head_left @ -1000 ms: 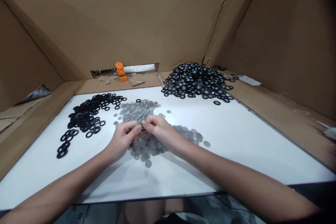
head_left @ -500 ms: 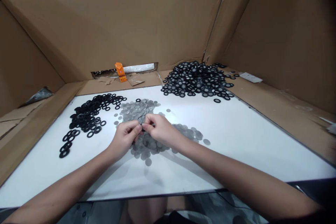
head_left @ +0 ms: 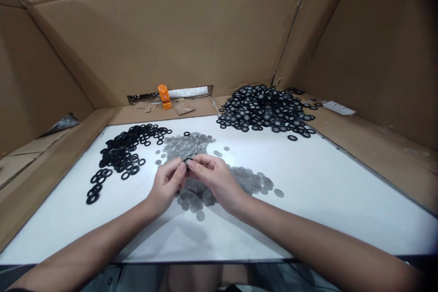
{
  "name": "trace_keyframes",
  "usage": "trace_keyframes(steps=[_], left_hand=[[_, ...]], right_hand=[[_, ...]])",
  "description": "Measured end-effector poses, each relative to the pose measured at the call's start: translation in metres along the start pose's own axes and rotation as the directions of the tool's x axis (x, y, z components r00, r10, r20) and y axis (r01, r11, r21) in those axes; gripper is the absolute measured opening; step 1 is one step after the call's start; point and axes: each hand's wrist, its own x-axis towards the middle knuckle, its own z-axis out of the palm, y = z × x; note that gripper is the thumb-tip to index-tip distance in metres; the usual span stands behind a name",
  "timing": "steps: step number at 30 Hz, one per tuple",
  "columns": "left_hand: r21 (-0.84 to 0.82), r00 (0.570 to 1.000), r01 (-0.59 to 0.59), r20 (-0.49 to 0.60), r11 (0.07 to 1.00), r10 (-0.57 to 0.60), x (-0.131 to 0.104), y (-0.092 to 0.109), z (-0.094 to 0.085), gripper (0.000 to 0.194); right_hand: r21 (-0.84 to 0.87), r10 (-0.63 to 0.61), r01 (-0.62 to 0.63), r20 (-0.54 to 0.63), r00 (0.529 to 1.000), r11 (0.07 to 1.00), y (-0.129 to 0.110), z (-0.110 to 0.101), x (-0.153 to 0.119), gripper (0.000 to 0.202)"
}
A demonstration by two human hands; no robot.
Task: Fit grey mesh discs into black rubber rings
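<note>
Between the fingertips of both hands is a black rubber ring (head_left: 188, 159), mostly covered by the fingers. My left hand (head_left: 168, 183) pinches its left side, and my right hand (head_left: 217, 177) pinches the right side with thumb and fingers. Whether a disc sits inside the ring is hidden. Below and around the hands lies a spread of thin grey mesh discs (head_left: 253, 180) on the white tabletop (head_left: 318, 191). One loose black ring (head_left: 186, 133) rests at the far edge of the discs.
A pile of black rings (head_left: 119, 150) lies at the left. At the back right is a heap of rings with grey centres (head_left: 263, 108). Cardboard walls (head_left: 164, 36) enclose the table. An orange carton piece (head_left: 164, 96) stands by a slot; a white label (head_left: 338, 108) lies right.
My right hand has turned, its thumb now lying along the ring, and more of the black ring shows between the fingertips. The whole view has shifted slightly.
</note>
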Motion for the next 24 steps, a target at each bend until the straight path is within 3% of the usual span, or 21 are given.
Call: trace_keyframes(steps=[8, 13, 17, 24], left_hand=[[0.068, 0.982, 0.043, 0.180, 0.997, -0.055, 0.016, 0.017, -0.017, 0.042], [0.234, 0.997, -0.045, 0.065, 0.971, 0.031, 0.012, 0.015, -0.014, 0.043], [0.428, 0.989, -0.140, 0.016, 0.893, 0.148, 0.009, 0.014, -0.011, 0.042], [0.592, 0.950, -0.257, 0.010, 0.764, 0.312, 0.012, 0.013, -0.008, 0.040]], right_hand=[[-0.413, -0.087, 0.065, -0.035, 0.996, 0.908, -0.001, -0.008, 0.003, 0.025], [-0.537, -0.112, 0.051, -0.082, 0.990, 0.842, -0.004, -0.010, 0.003, 0.025], [-0.556, -0.092, 0.025, -0.094, 0.991, 0.831, -0.005, -0.011, 0.002, 0.027], [-0.574, -0.058, 0.052, 0.007, 0.998, 0.817, -0.003, -0.016, 0.005, 0.028]])
